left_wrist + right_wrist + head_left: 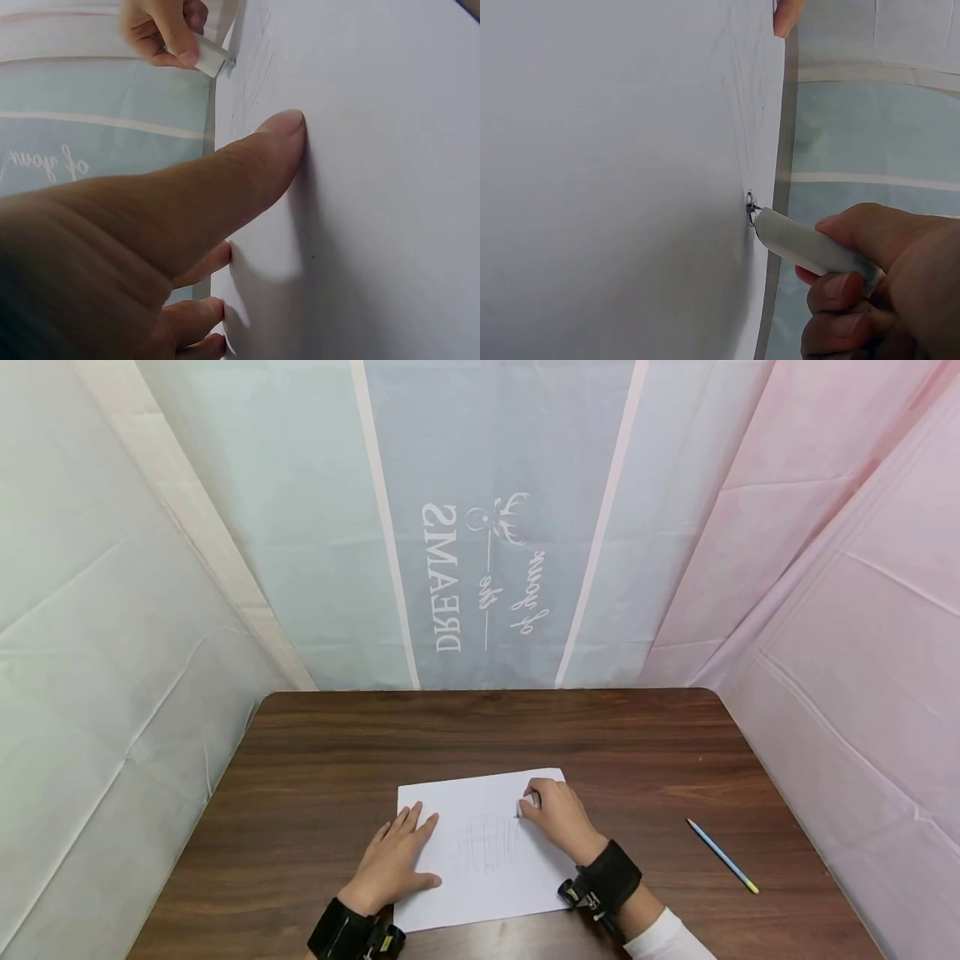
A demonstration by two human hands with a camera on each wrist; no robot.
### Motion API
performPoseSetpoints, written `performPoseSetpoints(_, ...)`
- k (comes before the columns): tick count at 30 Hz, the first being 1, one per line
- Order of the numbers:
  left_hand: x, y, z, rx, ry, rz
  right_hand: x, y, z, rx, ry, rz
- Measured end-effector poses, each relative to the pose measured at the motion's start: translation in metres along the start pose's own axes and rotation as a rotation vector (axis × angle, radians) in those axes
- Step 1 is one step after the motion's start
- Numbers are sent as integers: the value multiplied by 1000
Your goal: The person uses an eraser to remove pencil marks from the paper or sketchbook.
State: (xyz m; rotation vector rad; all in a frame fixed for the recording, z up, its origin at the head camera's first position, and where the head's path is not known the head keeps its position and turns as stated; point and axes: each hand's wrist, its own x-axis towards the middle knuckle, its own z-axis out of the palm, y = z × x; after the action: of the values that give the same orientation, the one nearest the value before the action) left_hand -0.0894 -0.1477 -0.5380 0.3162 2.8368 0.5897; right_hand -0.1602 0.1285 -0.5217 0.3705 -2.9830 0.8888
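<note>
A white sheet of paper point(502, 889) lies on the table, with thin, roughly parallel pencil lines point(489, 845) near its middle. My left hand point(393, 856) rests on the sheet's left side, fingers spread and straight. On the right, my right hand point(562, 817) pinches a white eraser point(802, 244) between thumb and curled fingers. The eraser's tip is at the paper, at the right end of the pencil lines. Small dark crumbs point(751, 209) sit by that tip in the right wrist view. The eraser's rear end is hidden in my fingers.
A light blue pencil point(722, 855) with a yellow-green end lies on the dark wood table point(480, 727), right of the paper. A patterned curtain point(502, 443) hangs behind the table's far edge, and pale cloths flank both sides. Black camera straps point(611, 877) wrap both wrists.
</note>
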Motion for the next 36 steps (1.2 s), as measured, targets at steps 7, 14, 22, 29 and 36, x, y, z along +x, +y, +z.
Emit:
performPoseSetpoints(7, -1, 0, -1, 3, 0, 4, 2, -7, -2, 6, 24, -29)
performPoseSetpoints(14, -1, -1, 0, 0, -3, 2, 5, -16, 0, 1, 33, -45)
performPoseSetpoints(22, 0, 0, -2, 8, -6, -3, 7, -33, 2, 47, 29, -85)
performPoseSetpoints(29, 0, 0, -3, 9, 0, -1, 7, -49, 4, 69, 1, -115)
performPoseSetpoints(36, 0, 0, -2, 20, 3, -1, 6, -62, 10, 89, -32, -135)
